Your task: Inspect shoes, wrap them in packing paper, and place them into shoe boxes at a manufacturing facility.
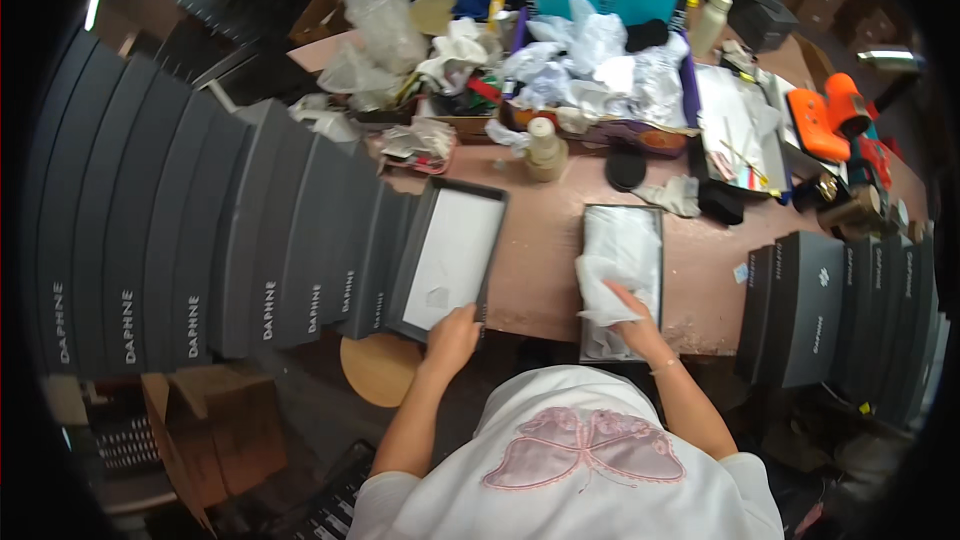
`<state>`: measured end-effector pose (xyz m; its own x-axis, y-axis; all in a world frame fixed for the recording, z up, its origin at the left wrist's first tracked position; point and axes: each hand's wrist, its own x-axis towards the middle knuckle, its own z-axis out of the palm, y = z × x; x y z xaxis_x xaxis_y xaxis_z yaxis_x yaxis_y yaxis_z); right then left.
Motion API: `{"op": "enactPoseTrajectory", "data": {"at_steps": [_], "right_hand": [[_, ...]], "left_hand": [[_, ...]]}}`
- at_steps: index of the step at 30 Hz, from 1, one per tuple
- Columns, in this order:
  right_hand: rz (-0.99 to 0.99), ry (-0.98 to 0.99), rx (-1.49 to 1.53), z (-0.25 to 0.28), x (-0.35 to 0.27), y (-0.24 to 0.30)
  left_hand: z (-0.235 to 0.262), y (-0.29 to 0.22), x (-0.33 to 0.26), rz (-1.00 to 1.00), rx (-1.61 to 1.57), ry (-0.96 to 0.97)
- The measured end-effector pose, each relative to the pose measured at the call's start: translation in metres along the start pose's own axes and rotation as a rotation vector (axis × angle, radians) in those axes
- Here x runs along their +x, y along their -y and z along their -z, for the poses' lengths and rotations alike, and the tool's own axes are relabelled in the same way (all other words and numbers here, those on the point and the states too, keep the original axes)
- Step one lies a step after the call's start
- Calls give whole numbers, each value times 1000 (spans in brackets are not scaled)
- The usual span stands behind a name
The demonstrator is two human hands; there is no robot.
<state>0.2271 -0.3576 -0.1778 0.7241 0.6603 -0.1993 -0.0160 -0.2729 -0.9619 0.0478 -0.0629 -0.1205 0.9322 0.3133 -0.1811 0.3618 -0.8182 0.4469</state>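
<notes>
Lying at the desk (540,275)'s near edge in the head view, the open box (660,265) is seen ahead of the right hand (635,322), its long axis pointed away from the body. Its tissue (615,235) is touched by the right hand's fingers near the box's middle; whether a fold is pinched cannot be told. The lid (455,250) is gripped at its near right corner by the left hand (455,338), its far end slanted rightward. The hands are held well apart, with bare desk left between lid and box. The box is reached more nearly by the right hand, the lid by the left.
</notes>
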Motion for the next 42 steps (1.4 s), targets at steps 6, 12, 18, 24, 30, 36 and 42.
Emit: {"op": "enactPoseTrajectory", "data": {"at_steps": [6, 12, 18, 24, 30, 36, 42], "right_hand": [[243, -259, -189, -1, 14, 40], [617, 534, -279, -89, 66, 118], [309, -96, -266, -18, -3, 83], [-58, -201, -869, 44, -7, 35], [99, -308, -940, 25, 6, 3], [102, -197, -427, 5, -10, 41], [-136, -187, -360, 8, -26, 38]], "left_hand": [[-11, -80, -13, -184, -454, 226], [-146, -144, 54, -762, -487, 122], [-141, -80, 132, 4, -701, -119], [-115, -81, 124, -14, -845, 62], [-115, -126, 105, -227, -885, 41], [-105, -128, 100, -333, -745, 330], [-119, -106, 105, 355, -1528, 229]]}}
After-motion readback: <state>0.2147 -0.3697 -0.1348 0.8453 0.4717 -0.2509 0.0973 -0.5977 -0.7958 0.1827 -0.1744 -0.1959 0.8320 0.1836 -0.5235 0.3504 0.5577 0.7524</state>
